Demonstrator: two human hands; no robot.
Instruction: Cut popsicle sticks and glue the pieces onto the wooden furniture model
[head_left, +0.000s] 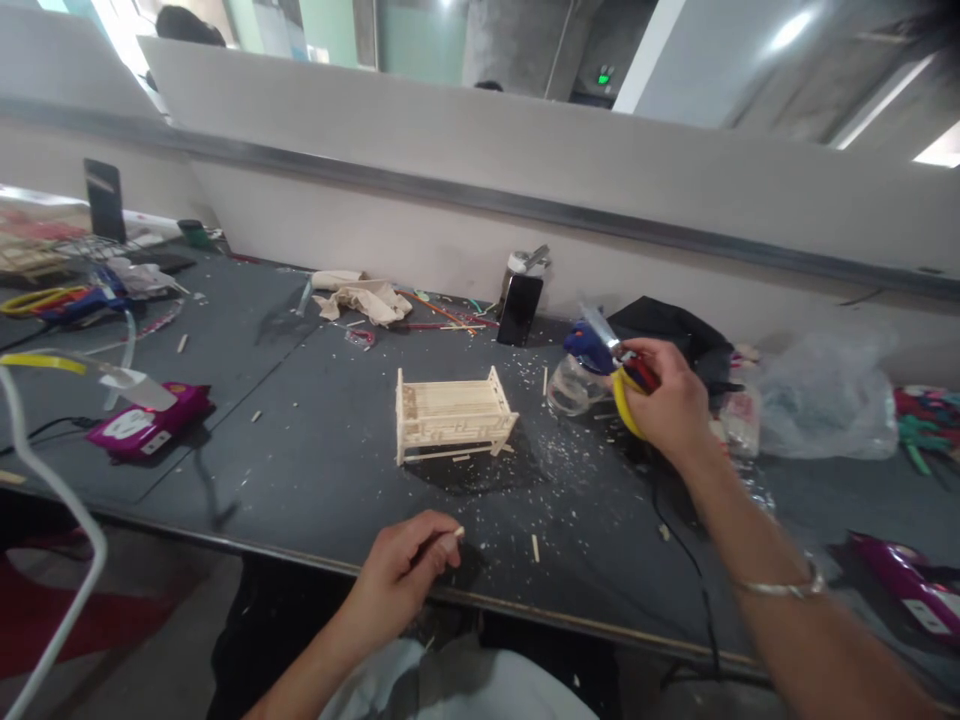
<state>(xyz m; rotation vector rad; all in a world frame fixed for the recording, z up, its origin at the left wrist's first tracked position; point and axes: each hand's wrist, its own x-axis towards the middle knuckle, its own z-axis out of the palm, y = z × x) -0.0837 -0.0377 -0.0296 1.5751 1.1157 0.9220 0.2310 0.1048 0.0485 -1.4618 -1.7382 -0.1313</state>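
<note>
My left hand (409, 565) is closed near the table's front edge, with the pale tip of a small wooden stick (460, 532) showing between thumb and fingers. Raised over the right side of the table, my right hand (667, 405) grips pliers with yellow and red handles (626, 405); their metal end points up and left, slightly blurred. Just beyond it, a blue glue gun (589, 346) rests at a clear plastic jar (574, 387). Between my hands and the partition stands a small crib-like model of wooden sticks (454, 415), upright and touched by neither hand.
White scraps and a loose stick (535, 548) lie around the model. A phone (520, 310) leans at the back, near a beige cloth (364, 298). Right are a black cloth (667, 330) and plastic bag (825, 400). Purple power strips (154, 420) sit at both sides.
</note>
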